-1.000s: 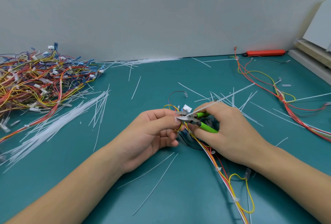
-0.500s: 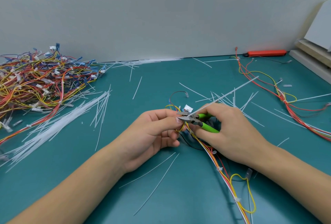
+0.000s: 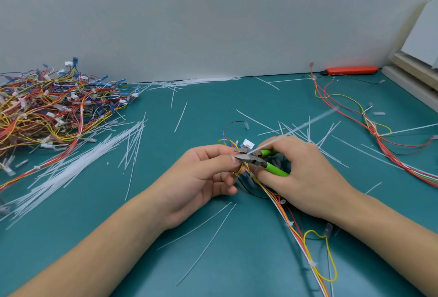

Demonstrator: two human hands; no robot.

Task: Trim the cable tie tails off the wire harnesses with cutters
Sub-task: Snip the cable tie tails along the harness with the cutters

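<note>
My left hand (image 3: 203, 175) pinches a wire harness (image 3: 294, 228) of red, yellow and white wires at mid-table. My right hand (image 3: 301, 175) grips green-handled cutters (image 3: 258, 159), whose grey jaws sit at the tie right beside my left fingertips. A long white cable tie tail (image 3: 303, 126) sticks up and to the right from the jaws. The harness runs down to the right, with small white ties along it and a white connector (image 3: 248, 142) above the jaws.
A big heap of harnesses (image 3: 47, 109) lies at the left. Cut white tails (image 3: 78, 164) are strewn over the teal table (image 3: 118, 261). Another harness (image 3: 369, 128) lies at the right, an orange tool (image 3: 350, 70) by the wall, and stacked boards (image 3: 412, 76) at far right.
The jaws have stayed at the tie. The long tail has swung slightly, its tip shifting up and to the right. Both hands have barely moved.
</note>
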